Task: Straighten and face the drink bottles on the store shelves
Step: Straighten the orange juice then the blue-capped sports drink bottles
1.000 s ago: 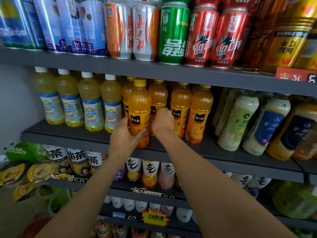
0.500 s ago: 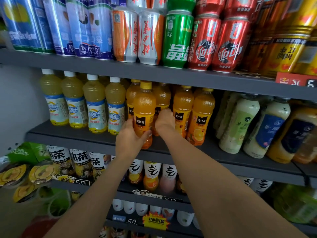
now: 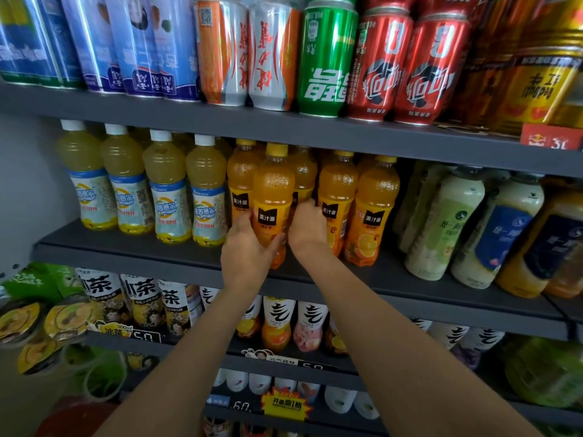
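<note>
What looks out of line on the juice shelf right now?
One orange juice bottle stands forward of its row, near the shelf edge; the left hand grips it. The pale bottles at right appear to lean. Nothing looks spilled.

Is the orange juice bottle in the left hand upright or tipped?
Upright, or nearly so. The orange juice bottle stands ahead of its row, yellow cap straight above its base, black label facing out. The left hand grips its lower body.

Two bare forearms, no sleeves in view — left hand [image 3: 244, 252] and right hand [image 3: 307, 227] ungloved, ringless.
</note>
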Motion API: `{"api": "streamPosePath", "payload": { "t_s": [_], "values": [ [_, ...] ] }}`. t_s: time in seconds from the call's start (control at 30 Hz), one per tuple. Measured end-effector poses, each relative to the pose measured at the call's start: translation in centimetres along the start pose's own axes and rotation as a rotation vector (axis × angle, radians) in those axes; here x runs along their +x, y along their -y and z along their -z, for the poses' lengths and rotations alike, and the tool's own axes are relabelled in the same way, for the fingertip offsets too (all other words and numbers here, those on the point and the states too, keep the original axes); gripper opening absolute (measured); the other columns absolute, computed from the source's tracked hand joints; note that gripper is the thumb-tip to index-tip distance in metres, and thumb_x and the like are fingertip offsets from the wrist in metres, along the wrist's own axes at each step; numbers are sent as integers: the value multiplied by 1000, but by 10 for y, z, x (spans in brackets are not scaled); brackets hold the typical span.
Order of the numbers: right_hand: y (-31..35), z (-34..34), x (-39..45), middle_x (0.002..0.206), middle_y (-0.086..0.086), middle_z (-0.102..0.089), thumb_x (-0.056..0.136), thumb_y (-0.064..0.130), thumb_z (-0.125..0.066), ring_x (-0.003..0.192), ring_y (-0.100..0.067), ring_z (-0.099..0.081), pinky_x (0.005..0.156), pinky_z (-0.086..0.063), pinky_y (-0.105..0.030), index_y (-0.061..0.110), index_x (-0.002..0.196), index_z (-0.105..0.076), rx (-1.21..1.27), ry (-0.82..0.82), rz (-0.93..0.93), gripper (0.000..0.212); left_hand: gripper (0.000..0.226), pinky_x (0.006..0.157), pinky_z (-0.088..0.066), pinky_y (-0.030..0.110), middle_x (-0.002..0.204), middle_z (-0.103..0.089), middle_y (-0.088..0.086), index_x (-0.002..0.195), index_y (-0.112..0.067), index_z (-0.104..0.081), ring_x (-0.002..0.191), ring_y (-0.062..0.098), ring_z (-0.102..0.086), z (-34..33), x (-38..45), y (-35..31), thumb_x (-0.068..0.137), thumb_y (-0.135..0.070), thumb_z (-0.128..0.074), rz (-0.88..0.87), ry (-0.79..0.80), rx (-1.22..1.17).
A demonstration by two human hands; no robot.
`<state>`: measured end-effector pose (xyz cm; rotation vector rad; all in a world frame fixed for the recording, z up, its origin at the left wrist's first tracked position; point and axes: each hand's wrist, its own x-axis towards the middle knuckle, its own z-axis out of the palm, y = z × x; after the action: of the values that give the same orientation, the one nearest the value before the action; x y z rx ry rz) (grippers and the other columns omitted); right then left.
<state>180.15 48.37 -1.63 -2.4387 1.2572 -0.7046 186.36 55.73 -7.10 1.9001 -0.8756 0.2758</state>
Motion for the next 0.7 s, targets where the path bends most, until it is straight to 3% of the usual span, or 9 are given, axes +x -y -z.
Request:
{"api": "streamPosePath", "payload": {
  "t_s": [0.17, 0.3, 0.4, 0.5, 0.7],
  "values": [
    [-18, 2, -10, 100, -17, -65, 92, 4, -49, 92, -31, -65, 74, -52, -35, 0, 103, -58, 94, -144, 91, 14, 64, 85, -47, 44, 119, -56, 15, 125, -5, -46, 110, 33, -54, -11, 1, -13, 76, -36, -74, 41, -8, -8],
    [-39, 18, -9, 89, -13, -68, 94, 23, -54, 82, -28, -66, 69, -54, -36, 4, 88, -66, 89, -240, 80, 23, 64, 87, -44, 39, 123, -51, 16, 124, -4, -43, 117, 31, -47, -21, 1, -23, 76, -34, -75, 66, -25, 12],
    [-52, 27, -8, 83, -12, -65, 91, 34, -59, 81, -28, -65, 63, -48, -33, 6, 79, -60, 61, -182, -40, 30, 63, 90, -42, 36, 122, -51, 15, 122, -4, -44, 118, 29, -46, -27, 5, -22, 76, -33, -75, 56, -26, 9],
    [-60, 26, -6, 89, -15, -67, 88, 40, -62, 84, -31, -67, 73, -55, -38, 5, 88, -58, 35, -40, -143, 34, 62, 90, -42, 36, 122, -51, 15, 121, -3, -43, 118, 29, -46, -31, 9, -22, 76, -32, -75, 60, -24, 14],
    [-42, 8, -9, 84, -17, -67, 96, 21, -51, 73, -31, -67, 64, -57, -44, 3, 90, -61, 176, -67, 76, 22, 61, 90, -40, 35, 121, -50, 17, 119, -1, -44, 117, 29, -45, -34, 8, -17, 76, -29, -76, 18, -29, -51]
  ]
}}
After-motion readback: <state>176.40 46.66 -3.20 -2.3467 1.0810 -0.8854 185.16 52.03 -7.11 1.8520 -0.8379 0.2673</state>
